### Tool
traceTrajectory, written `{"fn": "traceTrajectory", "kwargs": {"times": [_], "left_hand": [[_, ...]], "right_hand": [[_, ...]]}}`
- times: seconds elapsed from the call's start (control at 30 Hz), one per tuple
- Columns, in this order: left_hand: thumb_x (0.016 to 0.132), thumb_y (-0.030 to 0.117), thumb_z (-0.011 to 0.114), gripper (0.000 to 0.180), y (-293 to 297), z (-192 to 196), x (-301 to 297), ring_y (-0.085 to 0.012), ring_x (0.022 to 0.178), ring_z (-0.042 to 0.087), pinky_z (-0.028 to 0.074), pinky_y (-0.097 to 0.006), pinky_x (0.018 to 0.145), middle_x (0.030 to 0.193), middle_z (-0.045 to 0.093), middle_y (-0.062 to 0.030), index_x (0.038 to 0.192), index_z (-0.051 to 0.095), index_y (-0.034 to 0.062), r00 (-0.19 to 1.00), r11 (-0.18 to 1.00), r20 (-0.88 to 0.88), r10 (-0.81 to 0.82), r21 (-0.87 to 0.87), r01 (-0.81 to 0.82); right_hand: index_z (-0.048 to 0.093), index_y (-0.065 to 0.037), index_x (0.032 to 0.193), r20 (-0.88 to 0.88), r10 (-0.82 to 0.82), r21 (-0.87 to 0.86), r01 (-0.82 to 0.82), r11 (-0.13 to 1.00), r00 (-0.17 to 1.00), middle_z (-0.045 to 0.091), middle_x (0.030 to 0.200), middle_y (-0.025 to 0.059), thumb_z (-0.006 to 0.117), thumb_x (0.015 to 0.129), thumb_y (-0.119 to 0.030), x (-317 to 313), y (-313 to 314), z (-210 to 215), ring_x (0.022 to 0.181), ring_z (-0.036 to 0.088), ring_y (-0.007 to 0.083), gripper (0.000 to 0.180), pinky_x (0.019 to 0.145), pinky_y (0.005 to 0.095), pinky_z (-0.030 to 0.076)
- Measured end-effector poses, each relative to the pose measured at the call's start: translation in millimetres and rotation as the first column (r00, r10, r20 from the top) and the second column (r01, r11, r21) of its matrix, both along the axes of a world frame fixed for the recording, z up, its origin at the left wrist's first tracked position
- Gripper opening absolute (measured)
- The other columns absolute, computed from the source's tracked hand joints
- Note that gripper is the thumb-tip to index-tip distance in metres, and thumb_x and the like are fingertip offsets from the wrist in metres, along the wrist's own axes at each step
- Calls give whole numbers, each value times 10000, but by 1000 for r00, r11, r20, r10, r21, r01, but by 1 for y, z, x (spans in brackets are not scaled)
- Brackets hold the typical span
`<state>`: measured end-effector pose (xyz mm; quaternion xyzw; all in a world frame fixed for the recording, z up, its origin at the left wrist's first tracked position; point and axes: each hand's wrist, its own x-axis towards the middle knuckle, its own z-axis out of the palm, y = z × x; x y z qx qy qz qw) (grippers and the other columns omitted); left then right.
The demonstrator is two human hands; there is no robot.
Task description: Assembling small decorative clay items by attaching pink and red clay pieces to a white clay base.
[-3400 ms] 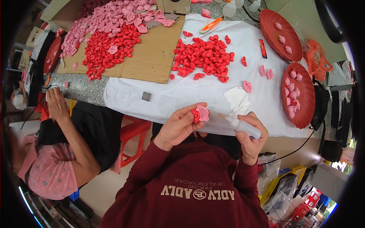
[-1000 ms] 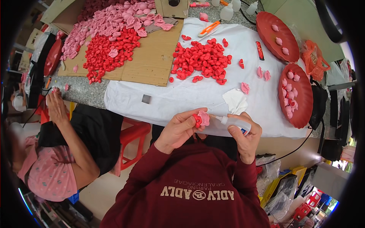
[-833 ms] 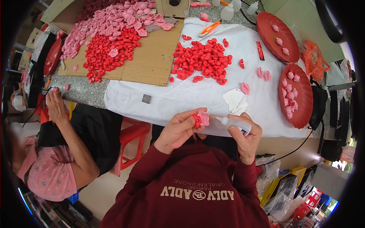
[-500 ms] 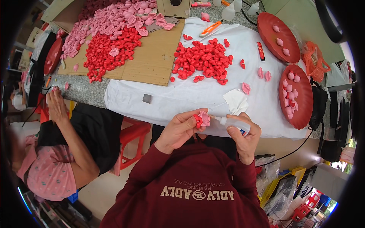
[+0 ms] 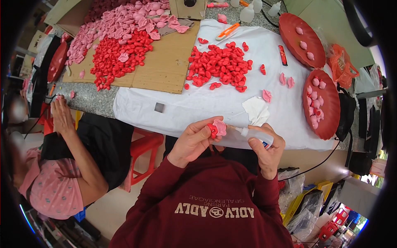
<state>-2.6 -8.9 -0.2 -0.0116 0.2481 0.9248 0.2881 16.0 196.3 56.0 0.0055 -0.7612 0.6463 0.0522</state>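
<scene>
Between the thumb and fingers of my left hand [image 5: 194,138] are a small red plastic piece [image 5: 212,129] and a pink shell-shaped piece [image 5: 220,127], close against each other. My right hand [image 5: 269,151] grips a translucent squeeze bottle [image 5: 257,135] lying nearly level, its thin nozzle pointing left at the pink piece. A slight gap seems to lie between nozzle tip and piece. Beyond my hands, a heap of red pieces [image 5: 221,66] rests on the white cloth [image 5: 186,109]. A crumpled white tissue [image 5: 256,110] and a loose pink piece [image 5: 266,96] lie past the bottle.
On the right stand two red scalloped trays [image 5: 337,120] [image 5: 285,31] holding pink pieces. Cardboard [image 5: 165,78] at the left bears piles of red and pink pieces. An orange cutter [image 5: 228,31] and white bottles [image 5: 247,14] lie farther back. A co-worker's hand [image 5: 62,115] is at the left.
The bottle's nozzle has drawn back slightly to the right from the pink piece. My left hand has shifted a little left, still holding both pieces.
</scene>
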Motion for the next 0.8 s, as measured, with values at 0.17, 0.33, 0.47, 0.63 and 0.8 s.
{"fn": "traceTrajectory", "kwargs": {"times": [0.17,0.33,0.47,0.63,0.8], "left_hand": [[903,117,497,393,0,0,0,-142,855,547,460,-272,798,1060,562,-98,1256,421,-37,1000,1000,22,6,4,-6],[884,173,530,419,-3,-4,0,-197,1016,538,449,-312,864,1153,529,-162,1246,434,-17,999,1000,-21,30,-4,-30],[879,146,536,419,-3,-3,1,-213,1042,528,447,-326,885,1183,507,-182,1253,423,-7,998,998,-11,55,4,-55],[861,133,561,431,-2,-3,0,-213,1076,508,439,-333,910,1207,492,-172,1253,428,12,994,994,-7,108,-13,-108],[848,138,580,450,-2,-1,-1,-209,1087,500,434,-330,919,1222,483,-159,1255,427,24,991,991,16,135,-24,-134]], "right_hand": [[661,0,926,-6,-8,2,8,1000,1000,540,657,19,732,670,-102,0,-1,-1,589,418,78,285,522,218,317],[655,28,915,-52,-13,79,18,997,999,486,663,4,708,685,-148,1,-2,2,594,393,72,294,528,208,291],[656,25,910,-50,-25,112,30,993,998,479,654,3,713,683,-150,2,-6,7,588,387,76,293,524,213,288],[657,25,893,-130,-19,190,44,981,991,496,631,14,724,664,-152,2,-8,7,583,403,95,298,516,227,296],[658,27,886,-129,-22,208,49,977,991,517,634,27,724,653,-148,3,-9,9,584,410,104,298,518,234,304]]}}
